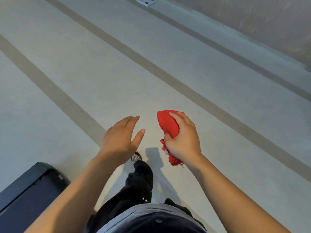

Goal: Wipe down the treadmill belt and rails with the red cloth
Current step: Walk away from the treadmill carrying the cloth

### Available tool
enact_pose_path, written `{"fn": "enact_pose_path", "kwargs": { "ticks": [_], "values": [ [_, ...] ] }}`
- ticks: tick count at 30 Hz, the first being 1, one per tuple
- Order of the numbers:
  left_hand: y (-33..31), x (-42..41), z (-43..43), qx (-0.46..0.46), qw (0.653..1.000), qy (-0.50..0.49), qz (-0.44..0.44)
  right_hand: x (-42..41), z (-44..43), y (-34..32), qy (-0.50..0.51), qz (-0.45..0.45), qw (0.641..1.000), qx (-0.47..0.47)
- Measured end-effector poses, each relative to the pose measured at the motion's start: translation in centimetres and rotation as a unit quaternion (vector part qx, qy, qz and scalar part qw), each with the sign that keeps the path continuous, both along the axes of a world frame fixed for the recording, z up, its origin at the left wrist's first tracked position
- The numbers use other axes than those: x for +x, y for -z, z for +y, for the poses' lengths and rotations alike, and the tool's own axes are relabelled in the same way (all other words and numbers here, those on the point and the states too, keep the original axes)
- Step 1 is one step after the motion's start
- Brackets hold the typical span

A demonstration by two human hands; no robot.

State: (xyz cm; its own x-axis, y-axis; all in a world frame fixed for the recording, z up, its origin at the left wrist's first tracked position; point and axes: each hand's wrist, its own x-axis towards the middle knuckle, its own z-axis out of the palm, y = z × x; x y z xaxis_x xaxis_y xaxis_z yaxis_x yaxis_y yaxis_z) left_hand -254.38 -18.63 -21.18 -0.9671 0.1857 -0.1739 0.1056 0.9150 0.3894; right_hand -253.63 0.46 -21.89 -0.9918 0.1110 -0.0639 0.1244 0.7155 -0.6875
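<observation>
My right hand [182, 140] grips a bunched red cloth [168, 125] in the air over the floor, fingers curled round it; a tail of cloth hangs below my wrist. My left hand [120, 140] is held out beside it, fingers straight, thumb spread, holding nothing. The two hands are a short gap apart. The dark rear end of the treadmill [28, 190] shows at the lower left corner, with its belt and side rail partly cut off by the frame edge. Neither hand touches the treadmill.
I stand on a pale grey floor [84, 64] crossed by darker diagonal stripes [55, 96]. My dark trouser leg and shoe [137, 158] are below the hands. A wall base [252, 31] runs along the upper right, with a white patterned object [146, 0] at the top.
</observation>
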Motion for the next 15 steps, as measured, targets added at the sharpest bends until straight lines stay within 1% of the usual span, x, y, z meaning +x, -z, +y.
{"fn": "enact_pose_path", "kwargs": {
  "ticks": [3, 6, 9, 12, 15],
  "values": [
    [0.4, -8.3, -2.2, 0.011, 0.999, -0.039, 0.015, -9.5, -2.1, 0.5, -0.026, 0.005, 1.0, -0.005],
    [0.0, -17.6, -4.2, -0.012, 0.999, -0.014, 0.043, -18.9, -4.0, 0.2, -0.037, 0.011, 0.999, -0.008],
    [-0.9, -26.4, -5.9, -0.037, 0.999, -0.007, 0.037, -27.6, -5.3, -0.9, -0.052, 0.011, 0.998, -0.029],
    [-1.7, -34.7, -6.6, -0.035, 0.999, -0.007, 0.039, -35.8, -5.8, -1.7, -0.039, 0.034, 0.998, -0.025],
    [-1.6, -42.7, -6.1, -0.034, 0.999, 0.022, 0.031, -43.1, -5.4, -1.5, 0.002, 0.044, 0.999, -0.027]
  ]
}}
